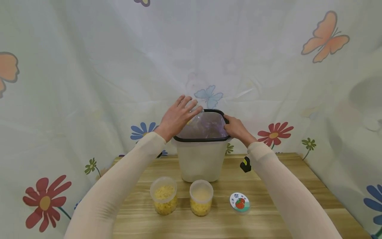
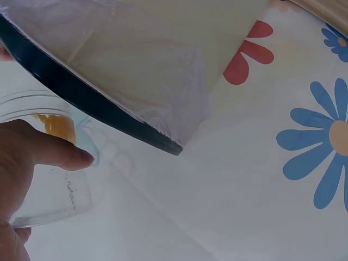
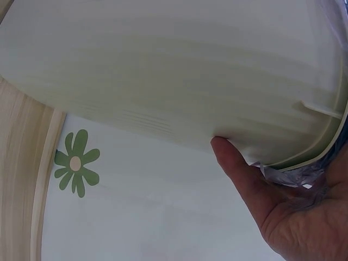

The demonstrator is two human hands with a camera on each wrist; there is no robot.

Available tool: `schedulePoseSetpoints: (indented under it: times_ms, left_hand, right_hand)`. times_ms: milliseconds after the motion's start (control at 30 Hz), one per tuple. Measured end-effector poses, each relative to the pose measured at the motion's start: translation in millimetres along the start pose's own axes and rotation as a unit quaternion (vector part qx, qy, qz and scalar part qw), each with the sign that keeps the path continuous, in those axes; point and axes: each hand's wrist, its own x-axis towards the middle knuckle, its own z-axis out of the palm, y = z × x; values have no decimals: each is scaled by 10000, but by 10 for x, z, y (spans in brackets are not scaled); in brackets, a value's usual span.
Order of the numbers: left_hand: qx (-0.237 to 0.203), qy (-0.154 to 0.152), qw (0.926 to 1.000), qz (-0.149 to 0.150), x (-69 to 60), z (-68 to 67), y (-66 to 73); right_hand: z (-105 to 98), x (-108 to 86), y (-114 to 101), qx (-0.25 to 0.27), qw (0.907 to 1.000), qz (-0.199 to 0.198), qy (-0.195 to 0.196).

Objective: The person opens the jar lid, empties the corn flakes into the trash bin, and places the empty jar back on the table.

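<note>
Pale sleeves [image 1: 286, 186] come nearest the camera. The left hand [image 1: 179, 116] spreads its fingers partway round a clear jar [image 2: 60, 190], thumb across its side, orange stuff near the threaded mouth; the jar is at the mouth of the bin [image 1: 201, 159]. The right hand [image 1: 237, 127] grips the bin's rim and liner [image 1: 209, 124], fingers bent over. A loose left hold could drop the jar inside, a poor angle could spill outside, and a slack right grip might let the liner slip. Two tubs [image 1: 165, 200] and a tomato disc [image 1: 240, 202] stand in front, likely obstructing any pull closer.
</note>
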Motion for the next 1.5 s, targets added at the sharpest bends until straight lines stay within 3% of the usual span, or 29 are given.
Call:
schedulePoseSetpoints:
  times_ms: [733,1133,1500]
  left_hand:
    - [642,-434,9956,535,-39,-62,31]
    - [775,-619,9926,704,22,-95,63]
    - [1297,-846,9821,1070,31,-73,115]
  right_hand:
    - [16,-27,-24,-6,10000,0,16]
    - [0,-41,-5,-72,9999,-62,46]
    - [-5,-46,20,-77,9999,-51,62]
